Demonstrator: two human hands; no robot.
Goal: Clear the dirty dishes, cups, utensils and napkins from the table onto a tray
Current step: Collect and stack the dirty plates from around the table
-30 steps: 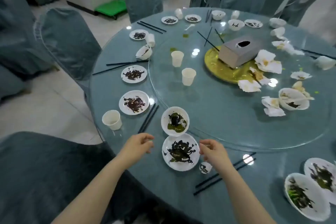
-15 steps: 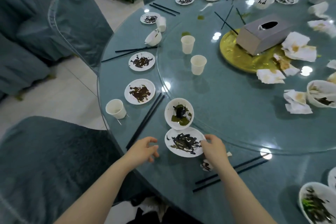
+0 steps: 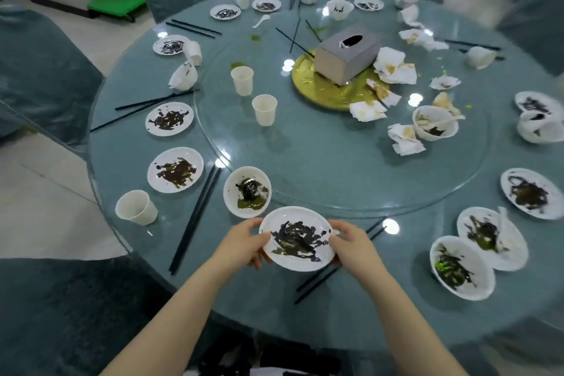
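Note:
A white plate [image 3: 297, 223] smeared with dark sauce is held just above the near edge of the round table [image 3: 335, 299]. My left hand [image 3: 241, 243] grips its left rim and my right hand [image 3: 351, 244] grips its right rim. Right behind the plate sits a white bowl [image 3: 247, 191] with dark and green leftovers. Black chopsticks [image 3: 195, 217] lie to the left of the plate, and another pair [image 3: 317, 281] lies partly under my right hand. A paper cup [image 3: 135, 207] stands near the table's left edge.
Several dirty plates, such as the plate [image 3: 175, 169] on the left, ring the table. On the glass turntable [image 3: 335, 162] stand two paper cups [image 3: 265, 109], a grey tissue box [image 3: 348, 53] on a gold dish, crumpled napkins [image 3: 395, 65] and a bowl [image 3: 435, 122]. Covered chairs [image 3: 45, 70] surround the table.
Both hands have closed in on the sauce-smeared plate, taken its rim on either side and raised it off the table. The small dish beside my right hand is now out of sight.

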